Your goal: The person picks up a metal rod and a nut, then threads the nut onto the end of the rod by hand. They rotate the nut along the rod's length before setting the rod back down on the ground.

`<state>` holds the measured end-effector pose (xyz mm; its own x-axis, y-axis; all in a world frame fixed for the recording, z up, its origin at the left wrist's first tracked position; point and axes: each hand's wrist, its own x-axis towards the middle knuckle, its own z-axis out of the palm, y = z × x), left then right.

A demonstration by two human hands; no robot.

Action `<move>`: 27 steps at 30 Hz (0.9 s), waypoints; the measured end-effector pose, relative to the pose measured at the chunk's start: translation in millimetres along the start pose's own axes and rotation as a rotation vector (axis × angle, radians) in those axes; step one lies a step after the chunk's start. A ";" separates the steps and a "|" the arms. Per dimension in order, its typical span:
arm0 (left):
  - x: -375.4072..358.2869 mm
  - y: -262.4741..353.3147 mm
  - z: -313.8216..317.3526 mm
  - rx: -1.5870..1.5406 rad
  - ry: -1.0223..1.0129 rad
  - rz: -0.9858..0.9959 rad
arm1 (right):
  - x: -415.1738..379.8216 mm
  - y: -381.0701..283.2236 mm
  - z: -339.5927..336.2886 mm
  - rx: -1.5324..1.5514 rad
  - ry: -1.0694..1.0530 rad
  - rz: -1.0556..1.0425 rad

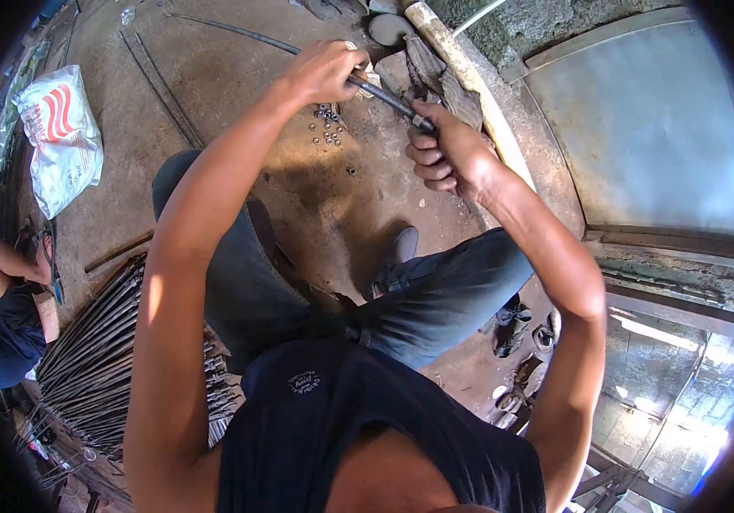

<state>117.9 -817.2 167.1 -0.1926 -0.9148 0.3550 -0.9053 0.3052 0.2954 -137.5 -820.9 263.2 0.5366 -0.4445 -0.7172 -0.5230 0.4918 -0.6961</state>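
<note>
A long dark rod (243, 32) runs from the upper left of the head view down to the right. Around it, with a pale cloth (365, 72) against the palm, my left hand (326, 72) is closed. My right hand (457, 154) is wrapped round the rod's near end, where a metal nut or fitting (422, 124) shows between thumb and fingers. Several small nuts (328, 135) lie on the floor below the rod. Whether the fitting is threaded on the rod cannot be made out.
A large bundle of rods (93, 342) lies at the lower left, near another person (4, 291). A white sack (61, 137) is at the left. Two thin rods (162, 90) lie on the floor. A pale pipe (469, 77) and a metal sheet (640, 120) stand at the right.
</note>
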 end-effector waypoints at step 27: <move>3.6 6.4 -8.0 -0.043 -0.072 -0.106 | -0.7 1.3 -12.1 -1.579 0.582 -1.335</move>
<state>114.5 -816.4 177.4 -0.1247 -0.9588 0.2552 -0.9052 0.2152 0.3665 -146.6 -829.1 262.4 0.9060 -0.1771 0.3844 -0.2394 -0.9634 0.1205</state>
